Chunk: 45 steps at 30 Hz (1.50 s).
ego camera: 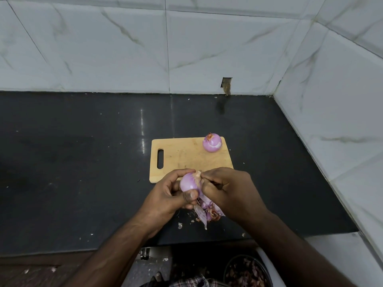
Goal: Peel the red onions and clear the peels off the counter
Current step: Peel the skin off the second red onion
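My left hand (170,195) grips a partly peeled red onion (189,182) above the front of the black counter (83,162), thumb across its near side. My right hand (226,189) pinches the skin at the onion's top end. Loose purple and brown peels (207,212) hang and lie under both hands. A second peeled onion (212,143) sits on the far right corner of the wooden cutting board (182,158).
Small peel scraps (179,225) dot the counter near its front edge. A dark bin (246,272) holding peels stands on the floor below at the right. Marbled tile walls close the back and right side.
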### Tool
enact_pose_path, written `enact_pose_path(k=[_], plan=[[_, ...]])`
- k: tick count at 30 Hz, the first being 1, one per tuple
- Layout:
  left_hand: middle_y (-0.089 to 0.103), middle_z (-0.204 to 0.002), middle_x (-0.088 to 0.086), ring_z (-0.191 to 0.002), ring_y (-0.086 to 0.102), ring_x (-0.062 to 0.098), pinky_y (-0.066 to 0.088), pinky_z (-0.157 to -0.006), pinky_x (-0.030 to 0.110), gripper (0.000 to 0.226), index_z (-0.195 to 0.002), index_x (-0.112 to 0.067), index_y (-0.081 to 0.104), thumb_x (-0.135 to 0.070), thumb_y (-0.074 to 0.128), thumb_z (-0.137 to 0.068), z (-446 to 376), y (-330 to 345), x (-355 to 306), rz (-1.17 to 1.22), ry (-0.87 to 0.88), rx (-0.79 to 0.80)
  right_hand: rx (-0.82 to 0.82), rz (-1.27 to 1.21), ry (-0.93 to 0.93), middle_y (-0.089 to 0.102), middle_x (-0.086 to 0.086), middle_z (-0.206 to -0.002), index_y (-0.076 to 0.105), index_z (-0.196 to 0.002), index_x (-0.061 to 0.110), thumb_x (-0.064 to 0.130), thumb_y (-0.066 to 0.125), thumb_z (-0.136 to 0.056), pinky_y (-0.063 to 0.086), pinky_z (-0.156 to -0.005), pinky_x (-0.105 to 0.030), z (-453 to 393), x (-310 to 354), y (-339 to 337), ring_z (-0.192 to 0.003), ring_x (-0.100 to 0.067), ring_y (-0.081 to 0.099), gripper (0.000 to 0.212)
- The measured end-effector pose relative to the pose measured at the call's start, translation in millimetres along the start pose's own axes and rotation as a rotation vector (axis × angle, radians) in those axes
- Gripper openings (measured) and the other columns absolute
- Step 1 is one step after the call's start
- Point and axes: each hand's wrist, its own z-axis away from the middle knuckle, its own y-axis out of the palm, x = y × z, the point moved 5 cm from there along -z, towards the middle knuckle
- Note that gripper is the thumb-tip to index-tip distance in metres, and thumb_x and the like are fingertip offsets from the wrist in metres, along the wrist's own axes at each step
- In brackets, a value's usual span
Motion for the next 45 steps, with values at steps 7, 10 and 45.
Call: enact_pose_path(k=[7,10,45], plan=[[0.073,-0.089,0.013,-0.073,0.068,0.020,0.056,-0.065,0.028,0.068,-0.128,-0.017,0.061,-0.031,0.084,-0.066,-2,0,1,-0.015,-0.004,0.002,-0.081,-0.032,0.053,0.072,0.006,-0.076,0.077,-0.087,0.018,0.017,0.060,-0.083,0.052,-0.065,-0.027,0,-6,-3,-0.072,-0.008,0.064,0.017],[0.073,-0.091,0.015,-0.074,0.068,0.021,0.056,-0.065,0.029,0.064,-0.128,-0.018,0.061,-0.028,0.084,-0.070,-3,-1,1,-0.042,-0.001,0.000,-0.055,-0.055,0.056,0.072,0.000,-0.076,0.075,-0.084,0.015,0.033,0.052,-0.084,0.053,-0.065,-0.035,0,-2,-3,-0.072,-0.012,0.065,0.028],[0.068,-0.101,0.005,-0.077,0.063,0.013,0.052,-0.065,0.029,0.062,-0.133,-0.019,0.056,-0.030,0.079,-0.077,-2,4,5,0.002,-0.038,0.098,0.020,-0.317,0.168,0.072,0.010,-0.076,0.072,-0.089,0.027,0.023,0.081,-0.079,0.059,-0.069,-0.041,-5,-20,-4,-0.068,-0.010,0.069,0.013]])
